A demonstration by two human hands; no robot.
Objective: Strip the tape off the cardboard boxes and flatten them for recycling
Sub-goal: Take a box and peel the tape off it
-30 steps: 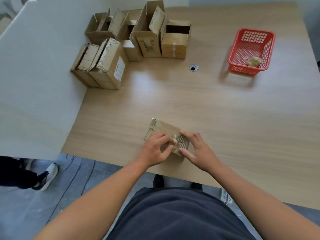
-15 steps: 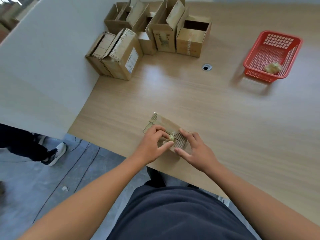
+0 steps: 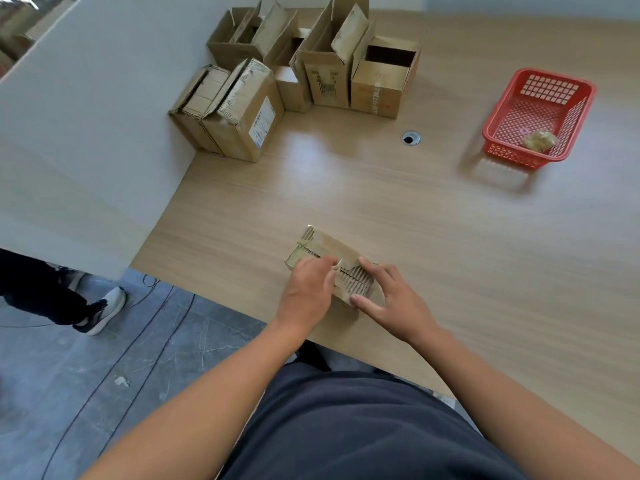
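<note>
1. Pinching a bit of tape (image 3: 338,266) at the top seam of the small cardboard box (image 3: 325,249), your left hand (image 3: 306,292) has its grip closed, fingers curled in toward the thumb.
2. Your right hand (image 3: 398,303) has its grip spread: the fingers lie fairly straight over the box's right end and the thumb rests against its near face.
3. That box sits on the worktop (image 3: 415,220) close to the near edge, right in front of you, with torn, ribbed cardboard showing between your hands.
4. At the far left corner stand the other boxes: two closed boxes (image 3: 242,112) side by side against the grey partition (image 3: 86,133), and behind them several open boxes (image 3: 332,64) with flaps raised.
5. A red basket (image 3: 585,98) sits at the far right, well apart from your hands, with a wad of tape (image 3: 539,141) in its near corner.
6. A round cable hole (image 3: 410,137) lies between the boxes and the basket.
7. Another person's shoe (image 3: 104,308) shows on the floor to the left.
</note>
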